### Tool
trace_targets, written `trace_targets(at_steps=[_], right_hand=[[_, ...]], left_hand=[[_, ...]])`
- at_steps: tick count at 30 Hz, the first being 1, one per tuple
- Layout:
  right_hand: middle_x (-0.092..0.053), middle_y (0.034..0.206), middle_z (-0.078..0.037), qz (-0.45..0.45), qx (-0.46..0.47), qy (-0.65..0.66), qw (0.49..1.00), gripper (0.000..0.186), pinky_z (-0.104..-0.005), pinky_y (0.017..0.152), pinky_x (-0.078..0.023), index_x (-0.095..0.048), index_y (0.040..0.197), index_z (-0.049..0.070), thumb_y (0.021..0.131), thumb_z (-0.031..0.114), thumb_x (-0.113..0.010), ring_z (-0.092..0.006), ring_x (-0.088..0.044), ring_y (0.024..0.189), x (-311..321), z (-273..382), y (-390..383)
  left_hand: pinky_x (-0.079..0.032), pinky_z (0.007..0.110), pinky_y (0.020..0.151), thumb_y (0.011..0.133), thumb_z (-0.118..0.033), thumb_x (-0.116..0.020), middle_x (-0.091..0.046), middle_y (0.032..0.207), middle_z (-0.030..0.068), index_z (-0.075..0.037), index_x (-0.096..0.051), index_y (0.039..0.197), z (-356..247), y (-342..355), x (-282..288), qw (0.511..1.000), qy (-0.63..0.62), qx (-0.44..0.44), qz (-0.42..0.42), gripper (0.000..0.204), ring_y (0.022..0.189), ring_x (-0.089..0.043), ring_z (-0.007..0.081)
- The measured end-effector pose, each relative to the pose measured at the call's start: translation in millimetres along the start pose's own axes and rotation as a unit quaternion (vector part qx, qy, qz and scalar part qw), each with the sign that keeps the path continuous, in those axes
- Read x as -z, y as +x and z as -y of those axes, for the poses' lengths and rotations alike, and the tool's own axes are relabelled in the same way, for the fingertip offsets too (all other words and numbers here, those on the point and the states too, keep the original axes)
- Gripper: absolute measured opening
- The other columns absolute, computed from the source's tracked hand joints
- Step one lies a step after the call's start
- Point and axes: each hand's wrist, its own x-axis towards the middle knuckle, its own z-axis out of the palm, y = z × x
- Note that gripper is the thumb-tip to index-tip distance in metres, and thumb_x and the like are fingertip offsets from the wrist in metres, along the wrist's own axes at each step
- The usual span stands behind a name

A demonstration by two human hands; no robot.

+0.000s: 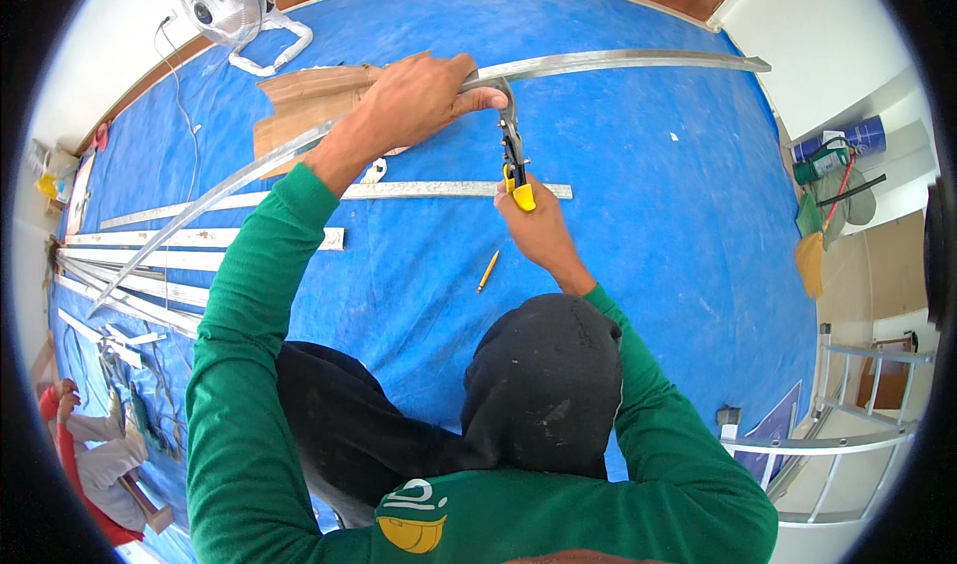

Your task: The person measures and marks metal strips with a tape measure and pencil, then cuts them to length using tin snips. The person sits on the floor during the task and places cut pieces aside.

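My left hand (419, 100) grips a long silver metal channel (638, 61) that runs across the blue tarp from lower left to upper right. My right hand (533, 225) squeezes yellow-handled tin snips (512, 155), whose blades bite into the channel just beside my left thumb. Both arms wear green sleeves, and my dark-trousered knee is raised below the hands.
A blue tarp (658, 195) covers the floor. More metal strips (199, 237) lie at left, a yellow pencil (487, 271) near my right wrist, cardboard (309, 95) and a white fan (227, 5) at the back. A ladder (847, 434) stands right; another person (85, 454) sits lower left.
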Motion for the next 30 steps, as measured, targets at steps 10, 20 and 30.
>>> trace_targets(at_steps=[10,20,30], right_hand=[[-0.049,0.072,0.003,0.007,0.007,0.091,0.996,0.020,-0.0341,0.060,-0.040,-0.054,0.087,0.006,0.099,0.012,-0.068,-0.0071,-0.047,0.068,-13.1,-32.0,2.8],[-0.050,0.071,0.003,-0.002,0.025,0.073,0.997,0.020,-0.0352,0.060,-0.041,-0.056,0.089,0.006,0.100,0.014,-0.070,-0.0081,-0.049,0.068,-18.8,-47.9,14.1],[-0.062,0.093,-0.002,0.036,-0.054,0.080,0.995,0.028,-0.0340,0.077,-0.050,-0.060,0.114,0.006,0.097,0.022,-0.076,-0.0126,-0.060,0.088,-8.5,-49.1,-33.7]], left_hand=[[-0.053,0.056,0.086,0.100,-0.063,-0.063,-0.074,0.104,0.0264,-0.003,-0.067,0.121,-1.1,-0.9,-13.9,0.998,-0.048,-0.001,0.046,0.064,0.097,-0.071,0.0471],[-0.053,0.055,0.087,0.104,-0.056,-0.063,-0.064,0.100,0.0234,-0.006,-0.068,0.125,-2.1,-1.6,-7.9,0.994,-0.064,0.004,0.088,0.055,0.102,-0.068,0.0448],[-0.055,0.052,0.083,0.107,-0.047,-0.063,-0.074,0.106,0.0223,-0.009,-0.070,0.125,5.3,-0.2,-7.1,0.997,-0.075,-0.022,0.019,0.043,0.096,-0.072,0.0428]])
